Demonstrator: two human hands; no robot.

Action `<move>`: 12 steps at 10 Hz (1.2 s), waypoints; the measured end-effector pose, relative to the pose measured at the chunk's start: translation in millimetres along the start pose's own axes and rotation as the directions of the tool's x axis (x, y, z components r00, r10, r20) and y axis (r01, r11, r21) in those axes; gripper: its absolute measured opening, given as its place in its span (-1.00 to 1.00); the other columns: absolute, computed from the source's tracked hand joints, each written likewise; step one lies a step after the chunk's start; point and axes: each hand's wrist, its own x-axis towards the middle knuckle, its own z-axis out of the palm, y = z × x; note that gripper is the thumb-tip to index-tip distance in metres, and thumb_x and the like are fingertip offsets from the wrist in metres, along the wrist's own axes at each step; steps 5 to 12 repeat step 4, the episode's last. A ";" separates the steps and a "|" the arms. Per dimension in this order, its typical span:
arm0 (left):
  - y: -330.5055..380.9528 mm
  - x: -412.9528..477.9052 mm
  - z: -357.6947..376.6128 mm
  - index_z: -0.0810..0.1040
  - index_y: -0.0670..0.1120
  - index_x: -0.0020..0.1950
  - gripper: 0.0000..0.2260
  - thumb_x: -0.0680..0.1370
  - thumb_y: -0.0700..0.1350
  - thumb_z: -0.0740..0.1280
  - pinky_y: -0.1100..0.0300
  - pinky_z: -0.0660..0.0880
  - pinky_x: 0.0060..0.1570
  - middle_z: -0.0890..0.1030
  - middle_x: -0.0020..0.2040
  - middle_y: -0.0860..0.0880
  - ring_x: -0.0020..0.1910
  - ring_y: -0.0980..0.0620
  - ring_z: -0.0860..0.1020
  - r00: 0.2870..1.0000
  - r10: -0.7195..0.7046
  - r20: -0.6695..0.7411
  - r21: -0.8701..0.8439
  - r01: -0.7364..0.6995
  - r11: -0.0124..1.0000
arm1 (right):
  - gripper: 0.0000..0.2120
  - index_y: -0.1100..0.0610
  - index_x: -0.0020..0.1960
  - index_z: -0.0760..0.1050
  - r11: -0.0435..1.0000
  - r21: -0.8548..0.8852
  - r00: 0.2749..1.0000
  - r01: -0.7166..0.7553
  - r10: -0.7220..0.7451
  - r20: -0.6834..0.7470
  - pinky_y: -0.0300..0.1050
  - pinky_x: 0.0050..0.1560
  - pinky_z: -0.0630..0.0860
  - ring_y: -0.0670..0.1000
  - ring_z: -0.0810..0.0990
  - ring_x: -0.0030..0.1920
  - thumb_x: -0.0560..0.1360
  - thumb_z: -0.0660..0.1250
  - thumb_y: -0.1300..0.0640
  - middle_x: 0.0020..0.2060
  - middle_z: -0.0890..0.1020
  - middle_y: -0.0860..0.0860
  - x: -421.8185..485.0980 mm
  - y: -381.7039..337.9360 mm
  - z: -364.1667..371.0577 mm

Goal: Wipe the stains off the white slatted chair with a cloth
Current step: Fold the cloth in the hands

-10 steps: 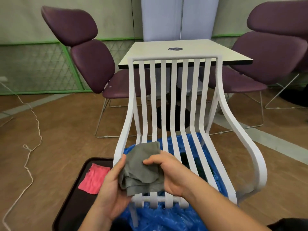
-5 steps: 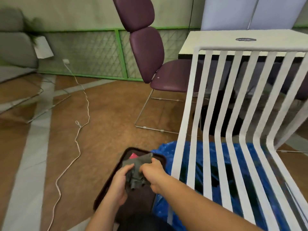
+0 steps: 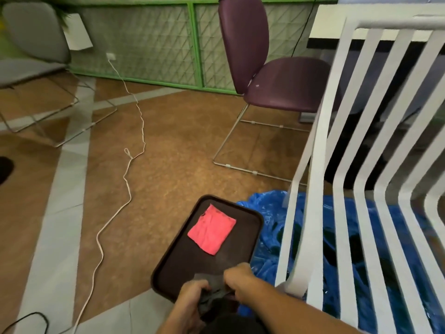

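The white slatted chair (image 3: 375, 165) fills the right side, standing on a blue plastic sheet (image 3: 269, 227). Low in the middle, my left hand (image 3: 192, 297) and my right hand (image 3: 238, 278) both grip a crumpled grey cloth (image 3: 212, 290) over the near end of a dark tray (image 3: 173, 266). A pink cloth (image 3: 211, 229) lies flat on the tray's far half. My hands are left of the chair and apart from it.
A purple chair (image 3: 265, 75) on a wire frame stands behind the tray. A white cord (image 3: 127, 169) snakes across the brown floor to a wall socket. A grey chair (image 3: 31, 44) is at far left, a table (image 3: 325, 27) behind the white chair.
My view has swung left and down. Both hands carried the grey cloth from in front of the chair seat to low over the tray, uncovering the pink cloth.
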 end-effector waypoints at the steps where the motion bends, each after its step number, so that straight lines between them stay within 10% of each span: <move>1: 16.4 18.8 3.9 0.61 -0.22 0.06 -0.76 0.50 -0.44 0.26 0.08 0.61 -0.37 0.69 -0.17 -0.24 -0.27 -0.14 0.67 0.997 0.078 0.000 -0.185 -0.077 0.980 | -0.61 0.08 0.10 0.58 0.982 0.056 0.982 0.183 -0.179 -0.064 0.04 -0.02 0.66 0.09 0.67 -0.11 0.28 0.31 0.18 -0.13 0.68 0.03 -11.9 -23.4 5.5; 2: 19.6 25.8 5.9 0.55 -0.08 0.11 -0.84 0.56 -0.24 0.29 -0.01 0.54 -0.09 0.62 0.02 -0.13 -0.01 -0.13 0.59 0.999 -0.029 0.040 -0.106 0.033 0.994 | -0.39 -0.06 0.42 0.36 0.974 0.106 0.979 0.202 -0.196 -0.063 -0.03 0.18 0.56 0.10 0.60 0.10 0.39 0.33 0.21 0.12 0.62 0.06 -29.8 -34.6 -0.1; 4: -18.6 47.9 0.0 0.60 -0.11 0.17 -0.78 0.55 -0.09 0.39 -0.05 0.56 0.10 0.63 0.08 -0.11 0.04 -0.12 0.60 0.990 -0.139 -0.015 0.181 0.140 0.973 | -0.80 0.07 0.02 0.41 0.984 -0.018 0.984 0.179 -0.178 0.023 0.04 -0.03 0.63 0.11 0.61 -0.08 0.39 0.27 0.17 -0.12 0.60 0.09 -45.4 -16.1 -12.6; 12: -18.6 47.9 0.0 0.60 -0.11 0.17 -0.78 0.55 -0.09 0.39 -0.05 0.56 0.10 0.63 0.08 -0.11 0.04 -0.12 0.60 0.990 -0.139 -0.015 0.181 0.140 0.973 | -0.80 0.07 0.02 0.41 0.984 -0.018 0.984 0.179 -0.178 0.023 0.04 -0.03 0.63 0.11 0.61 -0.08 0.39 0.27 0.17 -0.12 0.60 0.09 -45.4 -16.1 -12.6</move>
